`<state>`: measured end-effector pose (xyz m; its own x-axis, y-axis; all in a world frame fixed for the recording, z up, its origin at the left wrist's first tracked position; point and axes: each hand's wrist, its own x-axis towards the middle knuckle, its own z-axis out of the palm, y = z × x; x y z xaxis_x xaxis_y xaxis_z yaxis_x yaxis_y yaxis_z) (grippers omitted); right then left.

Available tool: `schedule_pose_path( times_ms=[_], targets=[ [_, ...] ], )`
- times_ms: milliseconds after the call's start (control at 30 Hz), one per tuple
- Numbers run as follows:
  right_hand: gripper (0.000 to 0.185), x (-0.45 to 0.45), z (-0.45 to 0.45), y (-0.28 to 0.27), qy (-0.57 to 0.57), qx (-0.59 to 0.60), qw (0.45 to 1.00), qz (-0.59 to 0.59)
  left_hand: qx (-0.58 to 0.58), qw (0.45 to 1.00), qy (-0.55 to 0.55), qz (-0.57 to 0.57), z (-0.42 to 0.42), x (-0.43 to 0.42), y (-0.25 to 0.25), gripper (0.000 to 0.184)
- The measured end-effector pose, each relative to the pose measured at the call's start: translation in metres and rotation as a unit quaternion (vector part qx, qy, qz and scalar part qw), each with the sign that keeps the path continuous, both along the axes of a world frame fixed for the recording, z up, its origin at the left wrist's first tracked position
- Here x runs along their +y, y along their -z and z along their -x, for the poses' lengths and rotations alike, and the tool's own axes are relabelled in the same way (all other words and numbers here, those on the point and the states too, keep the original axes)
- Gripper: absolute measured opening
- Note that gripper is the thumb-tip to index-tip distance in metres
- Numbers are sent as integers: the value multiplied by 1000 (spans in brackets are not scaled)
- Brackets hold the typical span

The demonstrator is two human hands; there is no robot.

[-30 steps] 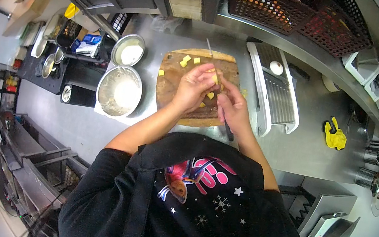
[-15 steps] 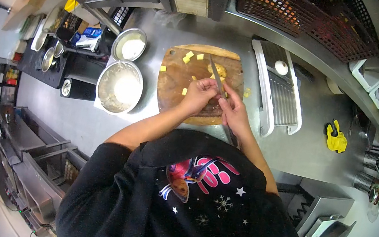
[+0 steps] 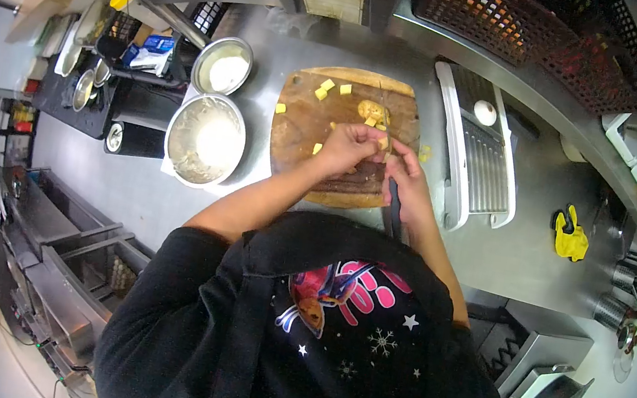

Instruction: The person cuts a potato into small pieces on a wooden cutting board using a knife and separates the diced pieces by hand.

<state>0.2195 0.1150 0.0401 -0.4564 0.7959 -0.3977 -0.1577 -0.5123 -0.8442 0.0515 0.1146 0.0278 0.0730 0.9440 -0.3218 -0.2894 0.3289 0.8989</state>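
Observation:
My right hand is closed around a kitchen knife with a black handle, its narrow blade pointing away from me over the board. Close beside the blade, my left hand has its fingertips pinched on a small yellowish piece, mostly hidden by the fingers. Just beyond both hands lies a brownish-yellow lump like a potato, touching or very near the blade. Several pale yellow cubes are scattered over the wooden cutting board.
Two metal bowls stand left of the board, a smaller one behind a larger one. To the right lies a white-framed slicer. A yellow-and-black glove rests farther right. Dark crates line the back.
The knife has turned from slanting left to nearly straight ahead, and its black handle shows more below my right hand. My hands stay close together. The whole view has shifted slightly.

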Motion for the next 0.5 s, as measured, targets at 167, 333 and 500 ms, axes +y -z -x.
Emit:
schedule_pose_path(
  times_ms=[167, 333, 500],
  targets=[
    [41, 18, -13, 13, 92, -2, 993, 80, 313, 949, 35, -37, 49, 25, -2, 30],
    [48, 26, -26, 18, 95, -173, 980, 19, 670, 712, 74, -198, 88, 41, -11, 26],
    [47, 28, -34, 26, 81, -188, 979, 2, 591, 775, 68, -215, 44, 35, 3, 36]
  ],
)
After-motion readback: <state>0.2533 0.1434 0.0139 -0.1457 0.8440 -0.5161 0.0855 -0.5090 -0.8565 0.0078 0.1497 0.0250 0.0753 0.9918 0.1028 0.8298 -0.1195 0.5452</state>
